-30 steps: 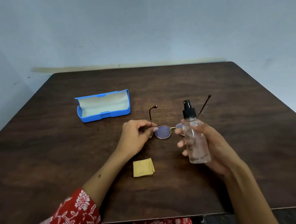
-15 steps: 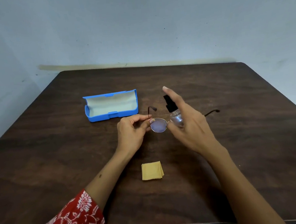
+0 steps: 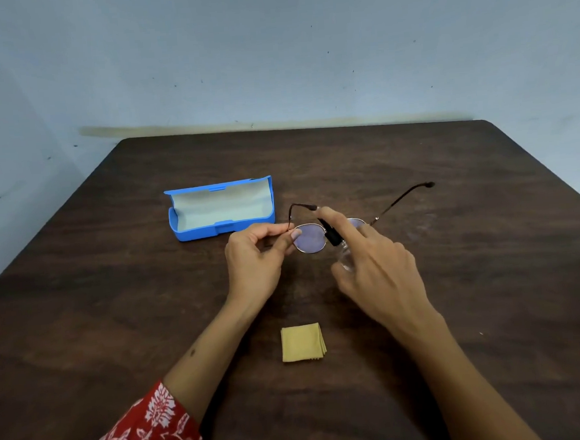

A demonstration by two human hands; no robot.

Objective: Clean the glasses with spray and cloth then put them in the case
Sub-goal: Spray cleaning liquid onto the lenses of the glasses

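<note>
You are pinching the glasses (image 3: pixel 312 237) at the hinge with your left hand (image 3: pixel 255 256) while your right hand (image 3: pixel 376 265), fingers (image 3: pixel 329 213) wrapped round the spray bottle (image 3: pixel 338 247), is aiming so close to the lens that the nozzle could be knocking the frame or overspraying onto the desk (image 3: pixel 458 294).

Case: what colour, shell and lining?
Case: blue shell, pale cream lining; head view.

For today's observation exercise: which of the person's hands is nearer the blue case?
Left. The left hand sits just right of the blue case, pinching the glasses; the right hand lies farther right.

right hand (image 3: pixel 378 268) | spray bottle (image 3: pixel 334 240) tilted down toward glasses (image 3: pixel 308 237)
</note>
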